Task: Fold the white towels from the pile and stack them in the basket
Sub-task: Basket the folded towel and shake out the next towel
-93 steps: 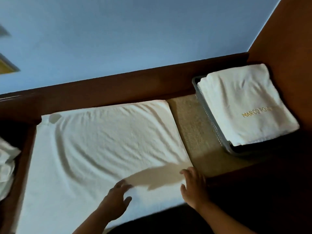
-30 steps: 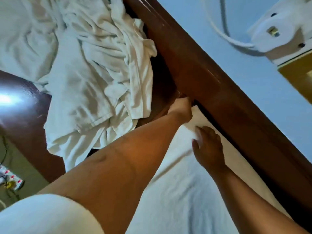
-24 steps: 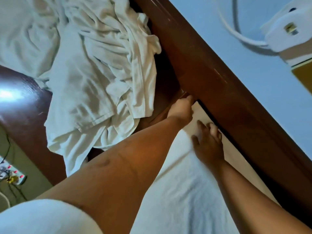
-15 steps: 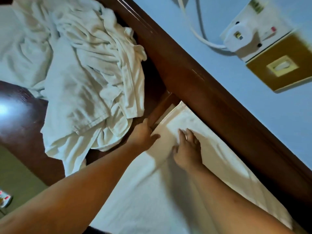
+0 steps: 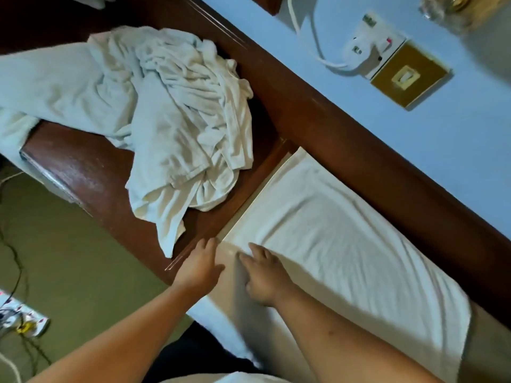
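Where the dark wooden top [image 5: 91, 172] steps down to a pale inset [image 5: 489, 344], one white towel [image 5: 331, 239] lies spread flat under two open hands.

Long and rectangular, the towel runs along the wooden rail [image 5: 345, 139] below the blue wall [image 5: 428, 167], with soft ripples across it and its edges fairly straight. Just to its left, the pile of unfolded white towels [image 5: 177, 111] sits crumpled on the wooden top, one end hanging over the front edge. The left hand [image 5: 200, 268] rests at the towel's near left corner, fingers straight and together against the wooden lip. The right hand [image 5: 265, 275] presses on the cloth just beside it, fingers spread and gripping nothing. On the wall are a brass switch plate [image 5: 409, 76] and a white socket [image 5: 370, 45] with a plug and white cable [image 5: 312, 48]. A power strip [image 5: 19, 322] lies on the green floor [image 5: 69, 258].
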The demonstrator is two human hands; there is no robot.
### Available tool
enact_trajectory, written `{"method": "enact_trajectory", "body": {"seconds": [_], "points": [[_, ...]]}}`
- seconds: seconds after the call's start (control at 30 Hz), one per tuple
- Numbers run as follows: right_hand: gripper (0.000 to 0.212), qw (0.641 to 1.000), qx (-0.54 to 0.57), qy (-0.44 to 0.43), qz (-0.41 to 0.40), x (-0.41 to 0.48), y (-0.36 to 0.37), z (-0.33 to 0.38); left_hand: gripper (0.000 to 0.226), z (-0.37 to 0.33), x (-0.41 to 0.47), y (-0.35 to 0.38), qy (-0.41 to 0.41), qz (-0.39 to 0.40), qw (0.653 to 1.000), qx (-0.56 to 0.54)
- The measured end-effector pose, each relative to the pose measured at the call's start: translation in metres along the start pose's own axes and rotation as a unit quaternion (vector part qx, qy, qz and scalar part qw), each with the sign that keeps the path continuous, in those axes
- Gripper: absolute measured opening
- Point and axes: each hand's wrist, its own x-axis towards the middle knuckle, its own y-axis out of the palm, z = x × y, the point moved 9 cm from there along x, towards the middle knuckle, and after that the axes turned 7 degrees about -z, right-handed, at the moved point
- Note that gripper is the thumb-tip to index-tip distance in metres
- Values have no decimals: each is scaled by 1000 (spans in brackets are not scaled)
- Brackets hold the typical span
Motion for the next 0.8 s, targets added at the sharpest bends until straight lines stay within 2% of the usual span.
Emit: {"method": "enact_trajectory", "body": {"seconds": [0.07,0.2,0.33,0.6,0.8], "points": [[71,1000,5,19,-1,-13,7,-5,71,-12,-8,-1,19,-12,996,85],[74,995,59,83,3,-41,21,-30,71,-31,-23,14,89,16,974,207],[76,980,113,162,-13,-88,48,-80,69,-43,-39,42,131,55,962,233],[84,934,189,302,-19,-209,103,-188,71,-122,-60,116,217,97,931,276],[81,922,191,332,-50,-268,117,-252,70,-206,-73,181,260,165,910,277]]}}
